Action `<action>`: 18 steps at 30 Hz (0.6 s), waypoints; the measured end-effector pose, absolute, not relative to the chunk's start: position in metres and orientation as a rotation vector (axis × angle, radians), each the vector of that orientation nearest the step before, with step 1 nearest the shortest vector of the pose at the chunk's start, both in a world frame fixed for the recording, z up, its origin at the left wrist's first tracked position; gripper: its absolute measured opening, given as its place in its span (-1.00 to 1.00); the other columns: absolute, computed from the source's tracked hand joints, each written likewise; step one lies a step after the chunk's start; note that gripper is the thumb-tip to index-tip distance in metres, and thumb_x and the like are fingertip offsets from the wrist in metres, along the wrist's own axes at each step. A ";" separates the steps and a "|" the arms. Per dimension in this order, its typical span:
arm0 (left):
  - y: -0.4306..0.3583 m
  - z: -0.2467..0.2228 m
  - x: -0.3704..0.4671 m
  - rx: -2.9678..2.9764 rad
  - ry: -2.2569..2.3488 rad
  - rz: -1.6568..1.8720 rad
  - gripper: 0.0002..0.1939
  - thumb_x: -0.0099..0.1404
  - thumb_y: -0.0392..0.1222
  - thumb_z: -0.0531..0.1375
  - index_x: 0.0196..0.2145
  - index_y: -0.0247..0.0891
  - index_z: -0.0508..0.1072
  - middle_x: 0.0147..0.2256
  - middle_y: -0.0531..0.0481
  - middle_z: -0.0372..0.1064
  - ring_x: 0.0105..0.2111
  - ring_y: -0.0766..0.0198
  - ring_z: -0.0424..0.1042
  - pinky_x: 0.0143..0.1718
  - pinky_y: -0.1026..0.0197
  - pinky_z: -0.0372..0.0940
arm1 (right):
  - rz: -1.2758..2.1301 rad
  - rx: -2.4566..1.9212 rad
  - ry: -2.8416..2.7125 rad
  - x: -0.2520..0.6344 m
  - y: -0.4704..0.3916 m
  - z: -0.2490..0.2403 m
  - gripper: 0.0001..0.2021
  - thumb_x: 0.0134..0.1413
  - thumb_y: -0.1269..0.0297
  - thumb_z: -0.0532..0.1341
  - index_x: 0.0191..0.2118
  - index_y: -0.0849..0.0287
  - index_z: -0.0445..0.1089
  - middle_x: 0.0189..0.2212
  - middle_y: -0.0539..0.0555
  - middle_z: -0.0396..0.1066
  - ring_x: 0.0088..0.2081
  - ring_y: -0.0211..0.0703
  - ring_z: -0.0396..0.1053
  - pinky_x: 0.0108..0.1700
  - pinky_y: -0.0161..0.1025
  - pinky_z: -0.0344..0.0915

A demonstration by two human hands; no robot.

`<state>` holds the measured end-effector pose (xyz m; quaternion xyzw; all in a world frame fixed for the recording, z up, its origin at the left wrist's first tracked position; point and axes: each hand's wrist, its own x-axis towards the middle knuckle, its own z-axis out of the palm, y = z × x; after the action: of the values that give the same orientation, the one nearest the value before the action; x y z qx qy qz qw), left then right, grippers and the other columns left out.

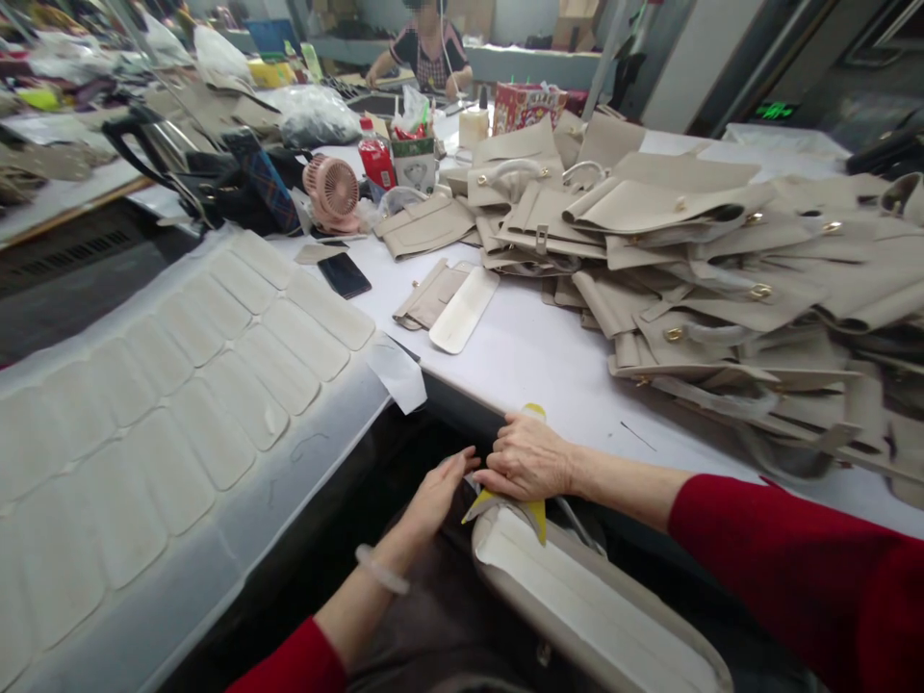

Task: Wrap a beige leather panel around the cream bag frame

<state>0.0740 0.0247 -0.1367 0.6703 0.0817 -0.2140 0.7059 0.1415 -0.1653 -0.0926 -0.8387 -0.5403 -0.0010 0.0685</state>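
Note:
My right hand (526, 460) is closed around a yellow tool (535, 520) with a flared, pointed lower end; its exact kind I cannot make out. The tool's lower end sits at the near-rounded end of a beige handbag (711, 647), which lies in my lap with its white base panel (577, 582) facing up. Beside the right hand, my left hand (437, 493) has its fingers stretched out and rests against the bag's end or just off it; which, I cannot tell. Part of a bag handle (574, 525) shows behind the base.
Beige bag pieces (722, 279) are heaped on the white table at right. Rows of white oblong panels (217, 423) lie on the left surface. A single white panel (466, 310), a phone (345, 275), a pink fan (332, 191) and a red bottle (374, 156) stand or lie ahead. A person (425, 53) sits beyond.

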 end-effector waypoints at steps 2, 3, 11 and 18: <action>0.029 -0.123 0.061 1.480 0.079 -0.540 -0.50 0.42 0.12 0.04 0.18 -0.18 0.37 0.14 -0.10 0.40 0.19 0.10 0.30 0.29 0.05 0.13 | 0.006 -2.547 -1.608 0.139 -0.166 -0.090 -0.39 0.42 0.02 -0.16 -0.50 0.13 0.44 -0.56 0.08 0.52 -0.51 -0.20 0.32 -0.33 -0.07 -0.17; 0.029 -0.117 0.055 1.497 0.010 -0.577 -0.47 0.41 0.15 0.04 0.20 -0.16 0.34 0.13 -0.06 0.42 0.16 0.10 0.32 0.23 0.09 0.19 | 0.010 -2.562 -1.596 0.138 -0.166 -0.089 -0.39 0.42 0.02 -0.17 -0.50 0.13 0.44 -0.56 0.08 0.52 -0.51 -0.19 0.32 -0.33 -0.07 -0.17; 0.022 -0.112 0.042 1.816 -0.241 -0.583 -0.49 0.39 0.17 0.07 0.19 -0.07 0.36 0.22 0.00 0.32 0.24 0.01 0.21 0.33 0.01 0.03 | 0.055 -2.713 -1.374 0.114 -0.171 -0.090 -0.35 0.43 0.05 -0.24 -0.52 0.15 0.42 -0.56 0.08 0.51 -0.49 -0.15 0.39 -0.33 -0.06 -0.20; 0.024 -0.104 0.052 1.717 -0.278 -0.685 -0.42 0.37 0.25 0.02 0.02 -0.25 0.52 -0.09 -0.16 0.53 0.01 -0.06 0.42 0.21 -0.13 0.19 | 0.192 -2.810 -1.011 0.084 -0.174 -0.085 -0.31 0.43 0.03 -0.27 -0.49 0.14 0.48 -0.49 0.10 0.56 -0.45 -0.15 0.45 -0.33 -0.08 -0.15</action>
<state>0.0522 0.0237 -0.1045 0.7388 -0.1194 -0.2946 0.5942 0.0837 -0.1736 -0.0847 -0.9364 -0.3369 0.0641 0.0745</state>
